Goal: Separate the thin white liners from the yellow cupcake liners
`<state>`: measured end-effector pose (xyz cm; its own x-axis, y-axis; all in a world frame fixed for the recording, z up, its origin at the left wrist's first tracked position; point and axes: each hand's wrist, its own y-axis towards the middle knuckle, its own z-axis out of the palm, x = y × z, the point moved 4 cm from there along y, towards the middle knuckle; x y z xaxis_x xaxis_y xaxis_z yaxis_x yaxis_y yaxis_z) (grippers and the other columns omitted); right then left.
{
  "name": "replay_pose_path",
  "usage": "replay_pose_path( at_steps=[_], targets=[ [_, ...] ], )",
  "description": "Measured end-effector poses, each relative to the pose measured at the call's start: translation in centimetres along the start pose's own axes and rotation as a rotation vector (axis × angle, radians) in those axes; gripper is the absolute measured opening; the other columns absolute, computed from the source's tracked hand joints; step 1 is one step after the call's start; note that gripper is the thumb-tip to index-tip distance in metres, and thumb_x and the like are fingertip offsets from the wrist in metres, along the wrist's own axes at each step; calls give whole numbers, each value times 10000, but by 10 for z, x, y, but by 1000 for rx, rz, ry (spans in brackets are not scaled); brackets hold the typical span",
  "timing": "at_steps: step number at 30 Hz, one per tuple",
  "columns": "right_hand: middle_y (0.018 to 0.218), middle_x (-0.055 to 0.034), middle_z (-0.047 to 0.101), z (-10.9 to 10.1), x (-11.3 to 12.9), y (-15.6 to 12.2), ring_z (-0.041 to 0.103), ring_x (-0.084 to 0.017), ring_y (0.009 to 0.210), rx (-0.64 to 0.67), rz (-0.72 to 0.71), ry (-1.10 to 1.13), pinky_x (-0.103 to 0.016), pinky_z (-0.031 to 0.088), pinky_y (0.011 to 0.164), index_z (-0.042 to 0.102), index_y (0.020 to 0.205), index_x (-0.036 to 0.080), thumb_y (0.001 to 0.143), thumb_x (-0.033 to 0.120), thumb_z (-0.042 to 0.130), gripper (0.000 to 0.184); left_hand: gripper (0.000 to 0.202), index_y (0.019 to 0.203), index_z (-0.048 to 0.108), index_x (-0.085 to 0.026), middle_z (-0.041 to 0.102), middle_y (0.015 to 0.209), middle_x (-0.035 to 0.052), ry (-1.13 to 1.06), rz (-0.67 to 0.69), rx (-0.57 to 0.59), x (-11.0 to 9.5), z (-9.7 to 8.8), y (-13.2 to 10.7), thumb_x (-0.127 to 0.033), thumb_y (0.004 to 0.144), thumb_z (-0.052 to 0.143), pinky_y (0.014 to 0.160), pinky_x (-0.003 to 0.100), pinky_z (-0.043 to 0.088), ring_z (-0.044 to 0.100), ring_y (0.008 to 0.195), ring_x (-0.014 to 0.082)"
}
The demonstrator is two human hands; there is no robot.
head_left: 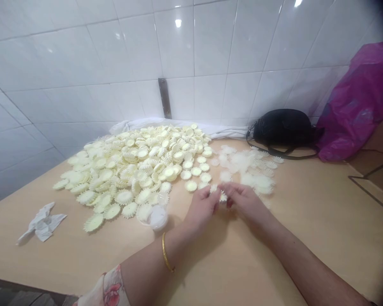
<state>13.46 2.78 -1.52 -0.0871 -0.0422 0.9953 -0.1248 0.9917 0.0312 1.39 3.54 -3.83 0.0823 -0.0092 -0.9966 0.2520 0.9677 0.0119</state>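
Small gear [222, 196] up off the table now, pinched narrowly between left hand [201, 207] and right hand [247, 202], just right of the cream gear pile [130, 165]! Translucent flakes [247, 168] lie just beyond the hands, fingertips [217, 196] working close together.

- A heap of toothed plastic discs [130, 165] lies on the surface [309, 225], left of centre.
- A smaller pile of discs [245, 165] lies to its right.
- A crumpled tissue [43, 222] lies left of the heap.
- A cloth [178, 126] lies behind the heap, against the tiled wall [210, 51].
- A shoulder bag [282, 129] sits behind the smaller pile, a plastic bag [360, 102] to its right.
- The left hand [201, 208] and right hand [245, 202] meet before both piles.
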Motion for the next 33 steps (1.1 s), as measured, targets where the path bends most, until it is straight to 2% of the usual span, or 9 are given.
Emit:
replay_pose_path(
  at_steps=[5,11,15,18,23,25,27,30,33],
  targets=[
    [626,7,571,5,-8,1,470,-81,556,73,99,257,-203,363,529,628,746,170,711,450,655,283,373,566,415,-164,333,465,-46,-32,-13,-21,-7,3,-3,-453,754,556,433,226,191,259,433,53],
    [653,29,567,8,-5,-2,490,-83,570,73,110,343,-221,386,570,609,714,180,596,344,759,252,476,585,442,-152,361,498,-35,-71,-110,-50,-5,3,-3,-603,710,526,406,218,173,277,414,44],
    [609,37,554,3,-1,-1,477,-85,547,-10,87,237,-231,379,560,589,667,175,581,346,748,250,511,594,455,-157,380,465,-28,-95,-168,-40,-1,3,-2,-653,716,467,417,224,222,333,404,63],
    [590,25,557,-1,-1,1,478,-98,557,-86,40,129,-238,376,550,580,643,169,625,354,696,218,420,636,511,-151,447,486,-16,-119,-159,48,-3,7,-3,-559,683,595,451,229,265,375,428,69],
    [543,29,535,-22,-4,7,490,-109,514,-387,0,70,-238,378,501,527,634,183,644,374,642,223,306,585,496,-153,469,476,-16,-131,-123,71,-7,9,-6,-397,678,654,455,237,273,386,414,68],
    [548,20,538,-33,-5,9,507,-125,509,-451,-2,64,-253,389,493,518,642,189,651,393,621,229,277,607,504,-154,488,492,-12,-116,-108,68,-8,9,-6,-381,699,633,465,239,292,410,426,75],
    [563,8,546,-42,-3,11,519,-144,535,-445,-57,-76,-279,409,526,539,651,190,680,382,589,200,256,628,508,-155,510,516,-5,-105,-107,30,-9,7,-4,-370,710,619,479,241,314,432,443,81],
    [704,-33,601,-47,1,12,551,-191,701,-406,-209,-513,-330,424,667,612,725,196,741,297,519,138,231,626,490,-163,516,513,-6,-97,-129,-40,-9,3,-3,-334,702,624,479,239,318,433,442,82],
    [875,-78,610,-45,-3,12,541,-229,876,-358,-253,-772,-359,400,794,656,842,186,748,206,475,204,210,640,485,-168,509,500,-11,-100,-160,-55,-10,1,-2,-315,699,624,467,234,304,426,433,83]
  ],
)
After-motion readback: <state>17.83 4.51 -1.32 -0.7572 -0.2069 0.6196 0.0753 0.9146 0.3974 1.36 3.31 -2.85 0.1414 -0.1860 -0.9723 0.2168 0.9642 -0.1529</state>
